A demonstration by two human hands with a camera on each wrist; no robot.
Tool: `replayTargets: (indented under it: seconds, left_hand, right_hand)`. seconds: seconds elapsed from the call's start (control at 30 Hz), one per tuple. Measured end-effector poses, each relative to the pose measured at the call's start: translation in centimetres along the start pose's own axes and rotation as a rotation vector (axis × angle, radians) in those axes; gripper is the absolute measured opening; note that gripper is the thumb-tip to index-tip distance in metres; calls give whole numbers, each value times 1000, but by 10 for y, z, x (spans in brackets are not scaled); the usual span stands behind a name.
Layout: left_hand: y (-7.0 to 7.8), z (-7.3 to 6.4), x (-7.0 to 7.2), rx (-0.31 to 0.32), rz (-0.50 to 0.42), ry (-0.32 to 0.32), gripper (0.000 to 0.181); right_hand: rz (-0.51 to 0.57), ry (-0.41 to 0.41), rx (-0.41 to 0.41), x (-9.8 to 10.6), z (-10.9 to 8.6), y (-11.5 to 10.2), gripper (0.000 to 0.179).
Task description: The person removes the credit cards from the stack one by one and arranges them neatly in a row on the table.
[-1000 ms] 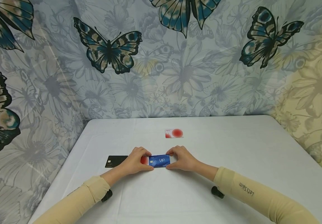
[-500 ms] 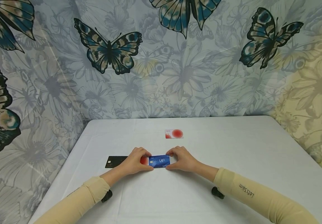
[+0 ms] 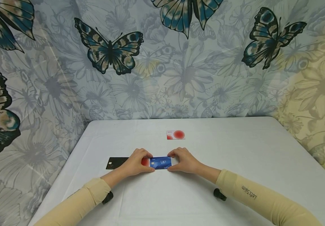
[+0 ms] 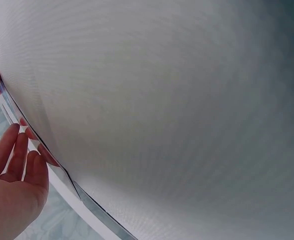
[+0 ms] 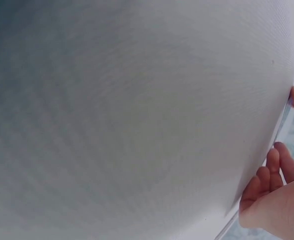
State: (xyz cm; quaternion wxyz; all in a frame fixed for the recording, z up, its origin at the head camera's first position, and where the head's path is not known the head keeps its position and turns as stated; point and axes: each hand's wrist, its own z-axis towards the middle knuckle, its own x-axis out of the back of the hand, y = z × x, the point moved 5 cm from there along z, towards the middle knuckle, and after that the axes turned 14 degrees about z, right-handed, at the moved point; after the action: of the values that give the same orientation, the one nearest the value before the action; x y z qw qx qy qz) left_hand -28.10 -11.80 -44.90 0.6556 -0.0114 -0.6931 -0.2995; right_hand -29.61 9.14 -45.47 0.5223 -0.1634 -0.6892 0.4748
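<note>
In the head view a blue bank card point(image 3: 161, 163) marked VIP lies flat at the middle of the white table. My left hand point(image 3: 135, 162) pinches its left end, thumb at the near edge and index finger at the far edge. At the other end my right hand point(image 3: 184, 161) grips it the same way. A white-and-red card point(image 3: 145, 161) shows under the left hand's arch, partly hidden. Left of that hand lies a black VIP card point(image 3: 118, 163), its right part covered. Both wrist views catch the left hand point(image 4: 19, 187) and right hand point(image 5: 274, 192) low over the tabletop.
Farther back on the table point(image 3: 236, 141), beyond the blue card, lies another white-and-red card point(image 3: 175, 135). A curtain point(image 3: 185, 78) printed with butterflies and flowers stands behind the table. Small black devices show beneath both wrists.
</note>
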Motion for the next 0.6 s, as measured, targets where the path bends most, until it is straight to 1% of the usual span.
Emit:
replayTargets:
  seconds: [0.37, 0.6]
  left_hand:
    - [1, 1, 1, -12, 6, 3, 49]
    - [0, 1, -1, -30, 4, 13, 49]
  right_hand:
    - [-9, 0, 15, 1, 0, 0, 48]
    - [3, -1, 32, 2, 1, 1, 47]
